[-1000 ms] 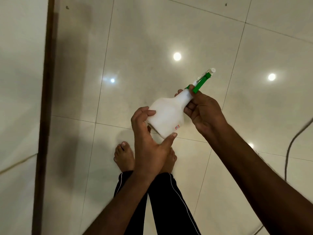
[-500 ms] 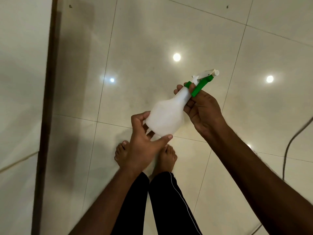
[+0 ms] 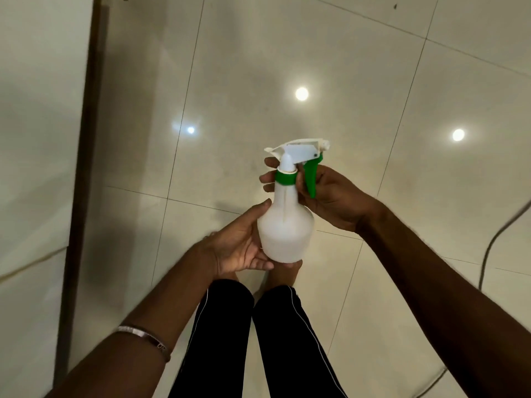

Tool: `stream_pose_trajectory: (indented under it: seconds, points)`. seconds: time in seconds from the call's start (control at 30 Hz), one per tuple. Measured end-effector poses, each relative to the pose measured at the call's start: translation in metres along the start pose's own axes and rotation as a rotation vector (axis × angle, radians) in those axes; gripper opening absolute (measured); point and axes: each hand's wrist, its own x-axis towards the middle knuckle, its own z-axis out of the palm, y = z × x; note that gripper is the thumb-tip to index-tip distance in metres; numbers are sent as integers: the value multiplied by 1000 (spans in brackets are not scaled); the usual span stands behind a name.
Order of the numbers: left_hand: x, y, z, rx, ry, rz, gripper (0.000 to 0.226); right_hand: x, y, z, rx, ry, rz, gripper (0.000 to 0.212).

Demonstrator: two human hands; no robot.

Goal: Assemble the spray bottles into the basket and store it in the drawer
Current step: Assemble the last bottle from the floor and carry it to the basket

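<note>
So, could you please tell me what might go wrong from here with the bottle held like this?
1. The spray bottle is held in mid-air over the hard tiled floor; the left hand only cups its base, so it could slip and drop.
2. The right hand wraps the green collar beside the green trigger; a squeeze might spray by accident.
3. A cable lies on the floor to the right, a possible trip hazard.

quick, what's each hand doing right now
Left hand: fingers curled under the spray bottle, holding its base.
Right hand: gripping the bottle's neck at the green collar.
</note>
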Motion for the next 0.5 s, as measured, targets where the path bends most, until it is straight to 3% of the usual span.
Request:
stream_pose_trajectory:
  seconds: [0.07,0.17,0.2,0.3,0.37,0.5]
  points:
    - [3,-6,-2,-121,14,105,72,-1,8,3,-18,227,9,32]
    - [1,-9,-2,-303,43,247,94,-14,22,7,-91,705,118,22]
    - [0,-9,-2,-337,53,294,98,-20,27,11,-84,766,173,25]
    - [-4,-9,-1,-380,90,376,76,-35,35,32,-35,733,274,35]
    - [-6,-9,1,-359,116,400,59,-36,35,46,25,689,280,31]
    - [-11,-8,6,-349,147,404,60,-27,30,60,114,627,226,18]
